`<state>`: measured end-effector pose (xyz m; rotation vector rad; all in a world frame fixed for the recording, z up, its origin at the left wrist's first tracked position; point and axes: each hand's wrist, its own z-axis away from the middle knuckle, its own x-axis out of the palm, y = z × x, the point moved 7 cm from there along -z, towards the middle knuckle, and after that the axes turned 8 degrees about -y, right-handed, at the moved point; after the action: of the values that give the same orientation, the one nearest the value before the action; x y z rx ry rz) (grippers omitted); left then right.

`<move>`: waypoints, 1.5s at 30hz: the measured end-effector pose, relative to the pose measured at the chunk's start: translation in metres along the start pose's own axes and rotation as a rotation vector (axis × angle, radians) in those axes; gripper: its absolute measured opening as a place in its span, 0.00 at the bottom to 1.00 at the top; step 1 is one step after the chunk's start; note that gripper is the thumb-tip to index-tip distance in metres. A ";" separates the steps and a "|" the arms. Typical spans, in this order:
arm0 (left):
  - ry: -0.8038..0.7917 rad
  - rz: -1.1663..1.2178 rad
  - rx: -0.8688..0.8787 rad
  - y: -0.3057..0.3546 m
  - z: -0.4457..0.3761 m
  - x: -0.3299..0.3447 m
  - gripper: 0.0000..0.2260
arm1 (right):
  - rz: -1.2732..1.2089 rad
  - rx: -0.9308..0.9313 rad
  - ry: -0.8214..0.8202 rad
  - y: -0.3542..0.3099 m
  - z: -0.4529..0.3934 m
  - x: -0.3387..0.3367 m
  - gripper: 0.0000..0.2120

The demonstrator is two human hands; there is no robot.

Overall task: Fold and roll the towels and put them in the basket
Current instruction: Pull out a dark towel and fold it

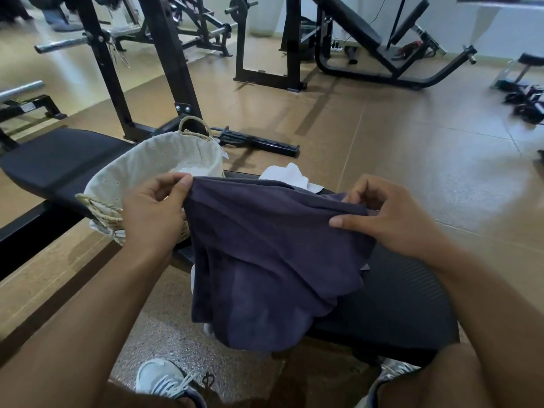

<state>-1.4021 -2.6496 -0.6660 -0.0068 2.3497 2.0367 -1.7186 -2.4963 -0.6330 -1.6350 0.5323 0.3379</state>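
A dark navy towel (265,254) hangs in front of me, held up by its top edge over a black bench pad. My left hand (153,210) pinches its top left corner between thumb and fingers. My right hand (391,219) grips the bunched top right edge. Behind my left hand stands a woven basket (135,172) with a cream cloth lining and rope handles; its lower part is hidden by my hand and the towel. A white towel (290,175) lies crumpled on the bench just behind the navy one, mostly hidden.
The black bench pad (406,301) lies under the towel at right. Another black bench (59,160) is to the left of the basket. Black weight racks (164,69) and machines stand further back on the tan floor. My grey shoe (164,378) is below.
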 end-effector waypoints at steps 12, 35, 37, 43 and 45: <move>-0.052 -0.101 -0.070 -0.031 -0.009 -0.001 0.04 | -0.235 -0.055 0.109 -0.006 0.011 -0.019 0.19; -0.275 0.028 -0.121 -0.006 0.032 0.006 0.07 | -0.249 0.166 0.348 0.029 0.024 -0.023 0.10; -0.284 0.081 -0.124 0.010 0.035 0.005 0.07 | -0.273 0.107 0.394 0.009 0.026 -0.027 0.09; -0.268 0.001 0.017 0.076 0.040 -0.018 0.05 | -0.228 -0.005 0.446 -0.046 0.041 -0.046 0.06; -0.274 0.003 0.030 0.092 0.046 -0.023 0.05 | -0.224 -0.016 0.446 -0.061 0.045 -0.049 0.04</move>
<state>-1.3803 -2.5916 -0.5809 0.2598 2.2112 1.8658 -1.7244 -2.4407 -0.5621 -1.7723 0.6710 -0.1961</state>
